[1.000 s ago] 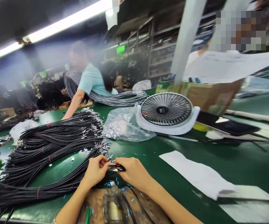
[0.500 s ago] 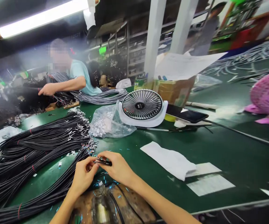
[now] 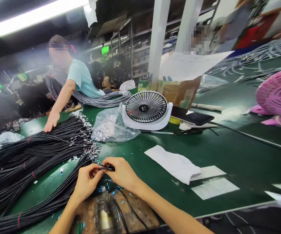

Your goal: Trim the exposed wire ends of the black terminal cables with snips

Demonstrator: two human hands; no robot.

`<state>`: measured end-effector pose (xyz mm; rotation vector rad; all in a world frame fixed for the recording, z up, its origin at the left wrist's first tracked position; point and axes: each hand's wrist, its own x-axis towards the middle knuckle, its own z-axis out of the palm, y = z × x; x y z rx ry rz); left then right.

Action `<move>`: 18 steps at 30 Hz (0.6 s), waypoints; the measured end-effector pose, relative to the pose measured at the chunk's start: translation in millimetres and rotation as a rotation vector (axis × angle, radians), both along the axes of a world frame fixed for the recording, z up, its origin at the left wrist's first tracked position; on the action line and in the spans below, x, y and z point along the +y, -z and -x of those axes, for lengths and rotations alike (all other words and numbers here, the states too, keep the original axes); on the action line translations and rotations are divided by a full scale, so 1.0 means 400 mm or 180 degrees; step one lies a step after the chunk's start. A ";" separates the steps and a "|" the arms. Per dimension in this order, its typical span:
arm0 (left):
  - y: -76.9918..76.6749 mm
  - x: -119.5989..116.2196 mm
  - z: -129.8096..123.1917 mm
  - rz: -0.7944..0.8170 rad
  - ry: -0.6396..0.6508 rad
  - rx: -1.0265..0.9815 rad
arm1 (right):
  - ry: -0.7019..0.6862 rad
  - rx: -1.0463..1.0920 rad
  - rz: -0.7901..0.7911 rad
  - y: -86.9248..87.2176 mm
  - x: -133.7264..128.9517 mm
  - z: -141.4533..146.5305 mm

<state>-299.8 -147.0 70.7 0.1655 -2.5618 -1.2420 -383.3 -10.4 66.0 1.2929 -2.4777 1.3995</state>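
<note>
My right hand is closed on a small black tool, perhaps tweezers or snips, whose tip points left. Close against that tip, my left hand pinches something too small to make out, at the end of the black cables. Bundles of black cables with red ties and stripped, pale ends cover the left of the green table. Below my hands is a worn wooden board with a metal device on it. Bits of blue insulation lie scattered around.
Beyond my hands are a clear plastic bag, a white fan, a phone and a cardboard box. White cloth and paper lie right. A pink fan stands far right. Across the table, a person reaches over.
The person across the table has lowered an arm, and that hand now rests on the black cables. My hands have hardly moved; the view has shifted slightly.
</note>
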 end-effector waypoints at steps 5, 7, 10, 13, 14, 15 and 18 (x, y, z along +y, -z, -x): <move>-0.003 -0.001 -0.003 -0.0046 -0.0114 -0.0148 | -0.0055 -0.0094 0.0050 -0.002 0.000 0.000; -0.008 -0.001 -0.005 -0.0070 -0.0141 -0.0191 | -0.0075 -0.0143 0.0095 -0.009 0.000 -0.002; -0.014 -0.003 -0.006 -0.0156 -0.0151 -0.0220 | -0.0142 -0.0280 0.0240 -0.024 0.001 -0.004; -0.011 -0.005 -0.006 -0.0256 -0.0139 -0.0201 | -0.0144 -0.0416 0.0483 -0.031 0.002 -0.006; -0.008 -0.006 -0.006 -0.0275 -0.0123 -0.0187 | -0.0124 -0.0435 0.0561 -0.031 0.002 -0.006; -0.005 -0.006 -0.007 -0.0286 -0.0098 -0.0171 | -0.0107 -0.0445 0.0623 -0.030 0.002 -0.007; 0.006 -0.003 -0.006 -0.0288 0.0005 -0.0127 | -0.0097 -0.0448 0.0699 -0.026 0.002 -0.006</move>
